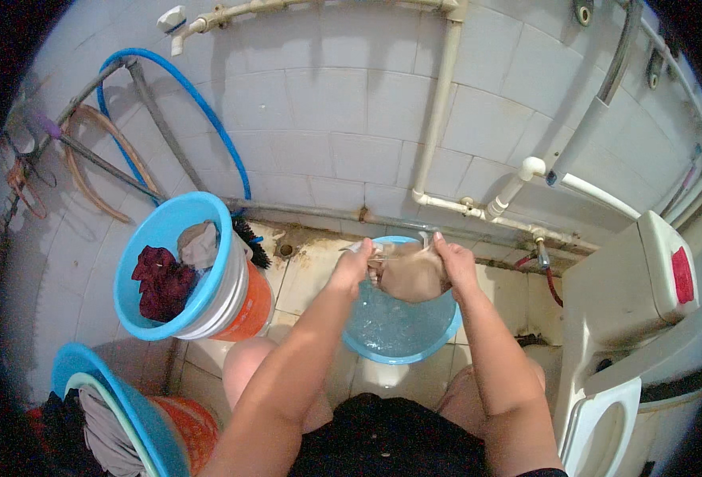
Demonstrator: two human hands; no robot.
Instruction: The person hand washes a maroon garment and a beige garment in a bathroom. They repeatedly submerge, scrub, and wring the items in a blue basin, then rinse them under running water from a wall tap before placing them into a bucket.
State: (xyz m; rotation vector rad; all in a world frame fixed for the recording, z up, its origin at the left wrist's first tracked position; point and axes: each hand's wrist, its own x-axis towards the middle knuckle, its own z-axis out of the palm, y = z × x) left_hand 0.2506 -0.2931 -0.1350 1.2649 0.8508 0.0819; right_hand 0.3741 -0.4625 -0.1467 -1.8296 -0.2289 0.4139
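A beige piece of cloth [413,277], wet-looking and bunched, is stretched between my two hands above a blue basin [354,343] of water on the floor. My left hand [352,268] grips its left end, fingers closed around the fabric. At the other end my right hand [456,262] pinches the cloth near the basin's right rim. The garment's exact kind cannot be made out. Below it, the water [398,324] looks cloudy, with bubbles or ripples on the surface.
To the left, a blue basin [130,306] holding maroon cloth [162,282] and pale cloth [200,245] rests on an orange-and-white bucket [243,306]. More clothes [112,425] hang at lower left. A toilet [617,278] stands right; pipes [440,111] and a blue hose [200,99] line the wall.
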